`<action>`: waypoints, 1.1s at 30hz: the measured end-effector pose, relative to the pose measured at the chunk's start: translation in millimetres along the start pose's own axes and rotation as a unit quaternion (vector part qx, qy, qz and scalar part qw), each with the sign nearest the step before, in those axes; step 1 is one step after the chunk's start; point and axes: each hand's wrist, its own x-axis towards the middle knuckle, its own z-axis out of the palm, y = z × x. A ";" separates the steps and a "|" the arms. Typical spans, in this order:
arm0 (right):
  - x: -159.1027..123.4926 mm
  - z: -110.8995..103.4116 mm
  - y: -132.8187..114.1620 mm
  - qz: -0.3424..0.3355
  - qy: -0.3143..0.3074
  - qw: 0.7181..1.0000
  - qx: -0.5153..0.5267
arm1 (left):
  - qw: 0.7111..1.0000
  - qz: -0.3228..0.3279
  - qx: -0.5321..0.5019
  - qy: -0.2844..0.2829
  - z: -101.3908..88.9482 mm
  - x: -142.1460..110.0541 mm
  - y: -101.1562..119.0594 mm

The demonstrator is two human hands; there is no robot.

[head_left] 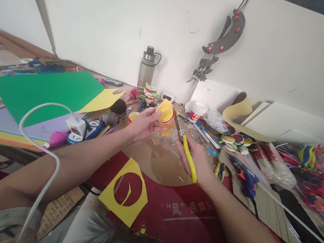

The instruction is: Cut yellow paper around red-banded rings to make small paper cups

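My left hand (143, 126) pinches a shallow round piece (166, 115) with a yellow face and a reddish rim, which looks like the bottom of a paper cup. Yellow paper (168, 102) sticks out above and below it. My right hand (197, 155) is wrapped round the yellow-handled scissors (189, 156), whose blades point up and lie close beside the round piece's right edge. Whether the blades touch the paper I cannot tell. Nearer my body, a yellow sheet with a round hole (133, 214) lies on the red board (169, 228).
Green card (51, 91) and a charger (75, 125) with a white cable are at left. A bottle (146, 69), a paper cup (198, 112) and finished cup crafts (150, 92) stand at the back. A glue gun (246, 178) and box cutter (220, 171) lie at right.
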 end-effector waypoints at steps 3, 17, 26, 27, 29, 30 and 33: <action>1.0 0.6 0.5 -0.009 -0.003 1.000 0.006 | 1.000 -0.006 0.019 -0.011 -0.7 1.0 0.3; 0.6 -1.4 2.0 -0.010 0.008 1.000 -0.003 | 0.998 -0.012 0.034 -0.056 -0.3 0.7 5.0; -0.3 -0.4 3.3 -0.011 0.004 1.000 0.004 | 1.000 -0.002 0.025 -0.003 -1.7 1.9 9.7; -0.4 -0.3 2.8 -0.012 0.004 1.000 0.007 | 1.000 -0.002 0.023 0.007 -1.7 1.9 9.9; -0.3 -0.8 1.6 -0.015 0.001 1.000 0.004 | 1.000 -0.003 0.019 0.022 -1.7 2.0 10.4; -0.1 -1.2 0.9 -0.017 -0.002 1.000 0.000 | 0.999 -0.003 0.017 0.028 -1.8 2.2 10.6; 0.9 -2.0 -0.1 -0.027 -0.013 1.000 -0.009 | 0.999 -0.009 0.021 0.037 -2.0 2.7 9.6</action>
